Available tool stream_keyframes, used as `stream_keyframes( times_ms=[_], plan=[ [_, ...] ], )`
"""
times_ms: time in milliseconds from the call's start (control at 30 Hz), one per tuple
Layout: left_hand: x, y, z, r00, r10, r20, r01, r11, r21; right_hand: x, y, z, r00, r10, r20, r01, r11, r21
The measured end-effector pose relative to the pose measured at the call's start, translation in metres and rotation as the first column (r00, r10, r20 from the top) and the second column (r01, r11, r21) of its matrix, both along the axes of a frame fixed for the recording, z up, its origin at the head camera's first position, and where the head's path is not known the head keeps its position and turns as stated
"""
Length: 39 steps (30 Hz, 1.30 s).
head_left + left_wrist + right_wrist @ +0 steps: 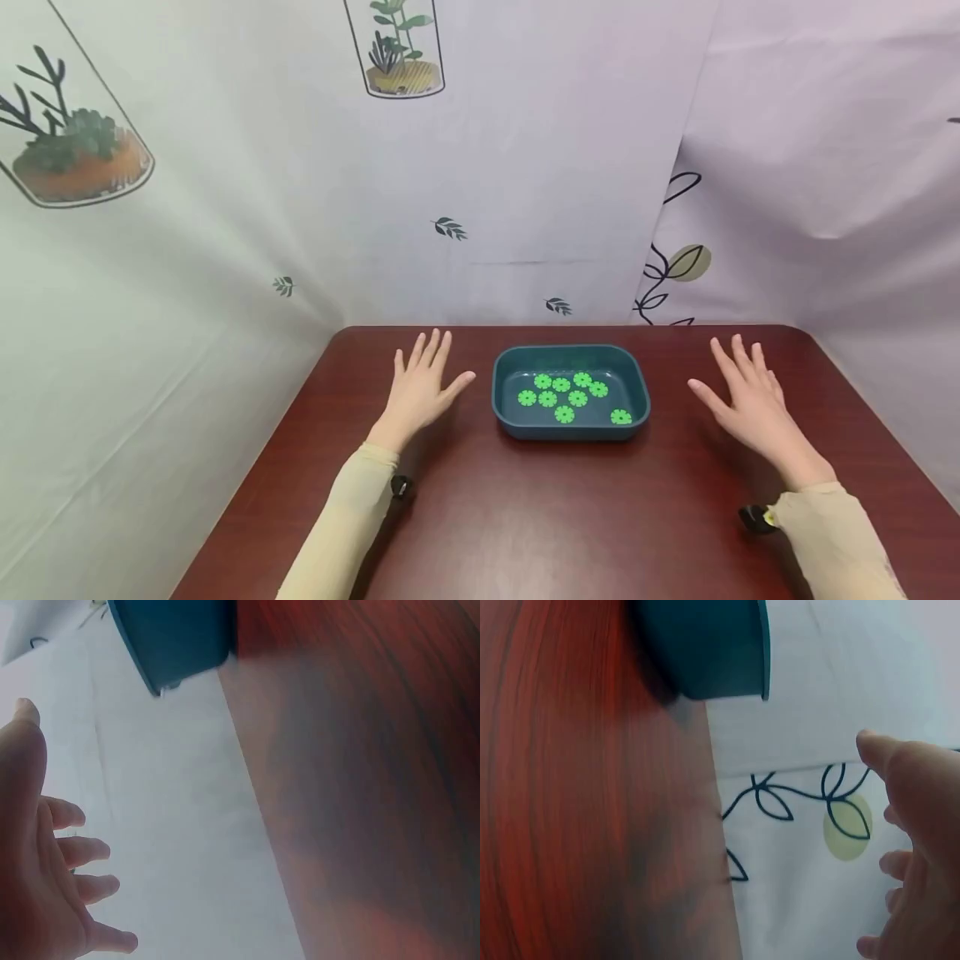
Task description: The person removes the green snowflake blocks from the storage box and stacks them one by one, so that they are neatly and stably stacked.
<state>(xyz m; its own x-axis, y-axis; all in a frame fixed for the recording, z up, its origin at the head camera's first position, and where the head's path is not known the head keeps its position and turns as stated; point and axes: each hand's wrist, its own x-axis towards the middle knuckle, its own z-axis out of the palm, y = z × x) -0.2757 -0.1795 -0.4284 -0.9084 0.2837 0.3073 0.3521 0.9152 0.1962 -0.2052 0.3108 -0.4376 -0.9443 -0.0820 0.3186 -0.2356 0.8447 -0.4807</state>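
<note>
A dark teal rectangular tray [570, 434] stands toward the far side of the table, with several bright green, notched flower-shaped discs [564, 414] lying on its floor. To its left my left hand [420, 389] hovers over the table, fingers spread, holding nothing. On the other side my right hand [753, 406] is likewise spread and bare, apart from the tray. The tray's outer wall [180, 645] shows at the top of the left wrist view, beyond the left thumb [22, 757]. In the right wrist view the tray side [712, 652] appears across from the right thumb [900, 761].
The reddish-brown table [555, 517] has rounded far corners. Behind it and at both sides hangs pale cloth [525, 167] printed with plants and leaves. A small black device [756, 518] sits at the right wrist, another black device [401, 486] at the left.
</note>
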Motion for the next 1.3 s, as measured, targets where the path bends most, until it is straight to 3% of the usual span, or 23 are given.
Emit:
stream_keyframes(
  times_ms=[233,500,767,1300],
  plan=[
    [-0.001,0.021,-0.007,0.997,-0.077,0.005,0.077,0.997,-0.031,-0.004,-0.016,0.001,0.994,0.082,0.067,-0.081,0.997,-0.018],
    [0.004,0.031,-0.022,0.987,-0.131,0.091,0.137,0.988,-0.069,-0.009,-0.038,-0.015,0.972,0.175,0.159,-0.17,0.984,-0.045],
    [0.001,0.044,-0.027,0.974,-0.19,0.127,0.199,0.978,-0.065,-0.011,-0.049,-0.021,0.953,0.235,0.194,-0.231,0.972,-0.043],
    [0.002,0.047,-0.03,0.955,-0.231,0.188,0.248,0.966,-0.072,-0.01,-0.055,-0.02,0.942,0.218,0.257,-0.226,0.974,0.003]
  ],
)
